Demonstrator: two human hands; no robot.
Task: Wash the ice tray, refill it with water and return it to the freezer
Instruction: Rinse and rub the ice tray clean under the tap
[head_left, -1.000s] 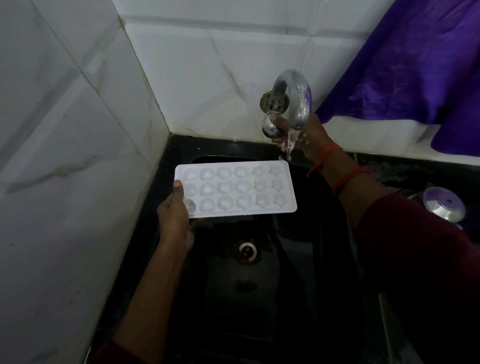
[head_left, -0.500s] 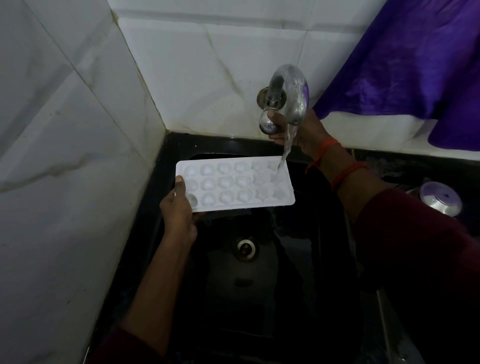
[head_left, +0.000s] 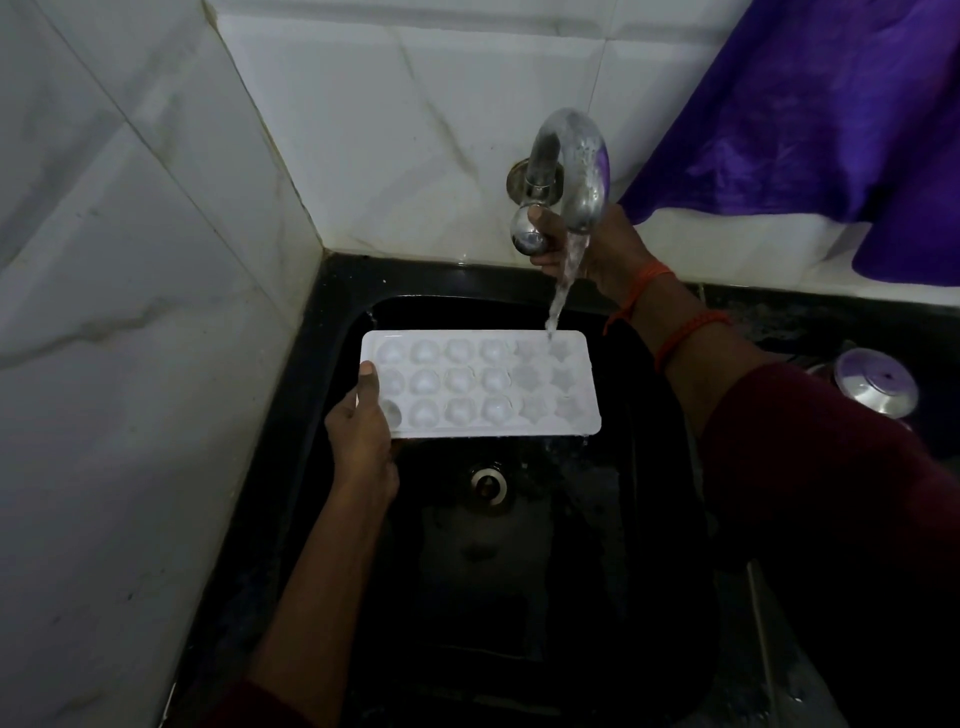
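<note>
Your white ice tray hangs level over the black sink, cavities facing up, its left short end pinched in your left hand: thumb pressed on the top rim, the other fingers tucked beneath where you cannot see them. At the end far from that thumb, the water stream lands on the back corner cavities, and a little water runs off the near corner there. Your right hand sits above that far end, fingers closed around the round tap knob, thumb tip on its top, just behind the curved steel spout. Below your left fingers and slightly right lies the drain. Past your right wrist, a steel lid rests on the counter, with a purple cloth hanging above it.
</note>
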